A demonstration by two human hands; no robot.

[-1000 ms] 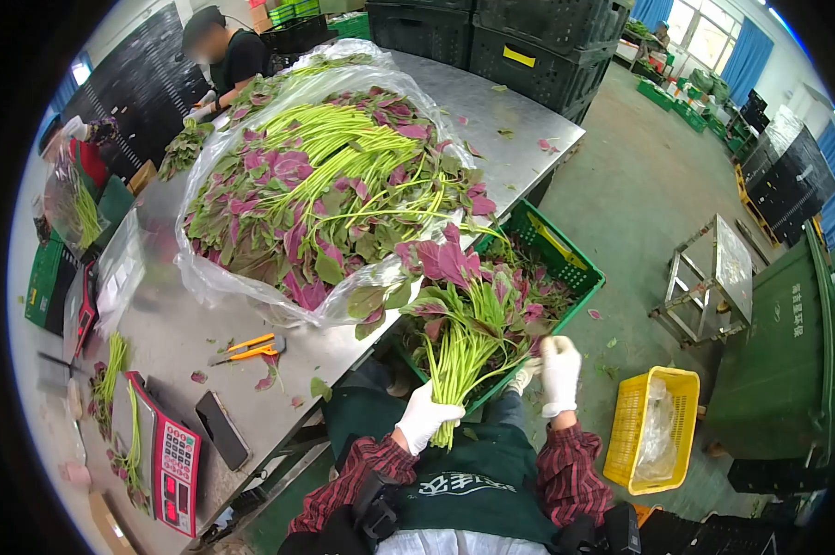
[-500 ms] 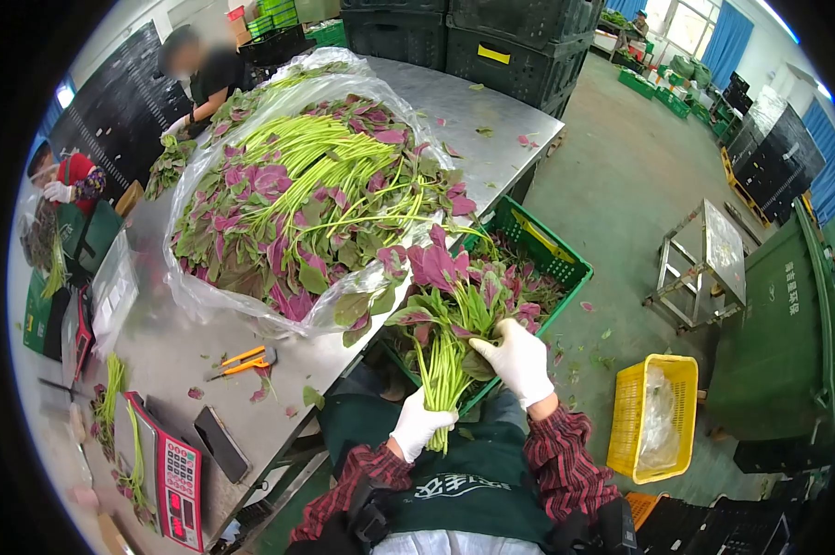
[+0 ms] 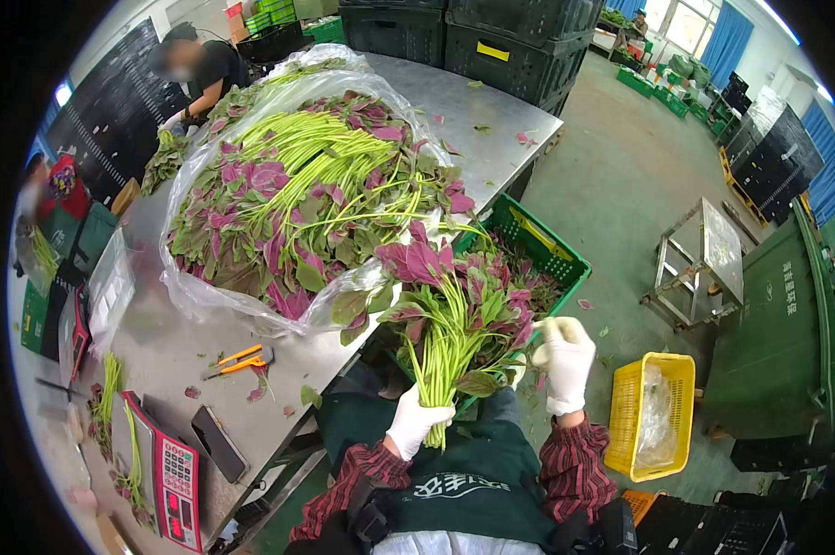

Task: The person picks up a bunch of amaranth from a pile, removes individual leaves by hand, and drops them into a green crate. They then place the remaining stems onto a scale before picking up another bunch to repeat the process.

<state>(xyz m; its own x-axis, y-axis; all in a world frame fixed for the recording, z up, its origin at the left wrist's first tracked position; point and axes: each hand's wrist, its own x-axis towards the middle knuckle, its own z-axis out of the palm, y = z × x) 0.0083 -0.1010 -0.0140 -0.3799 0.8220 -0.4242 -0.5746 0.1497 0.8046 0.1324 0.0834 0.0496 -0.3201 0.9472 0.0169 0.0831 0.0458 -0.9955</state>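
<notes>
Lifting off the amaranth bunch (image 3: 454, 324), right hand (image 3: 564, 361), left hand (image 3: 417, 421) still gripping stems

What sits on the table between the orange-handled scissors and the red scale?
In the head view, between the orange-handled scissors and the red scale lies a dark phone, with a few loose leaf scraps on bare steel table.

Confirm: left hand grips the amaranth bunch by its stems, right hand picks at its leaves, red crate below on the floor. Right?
Not quite: the crate is green, not red, as the head view shows. The left hand does grip the amaranth bunch by its stems, and the right hand is at its leaves.
</notes>
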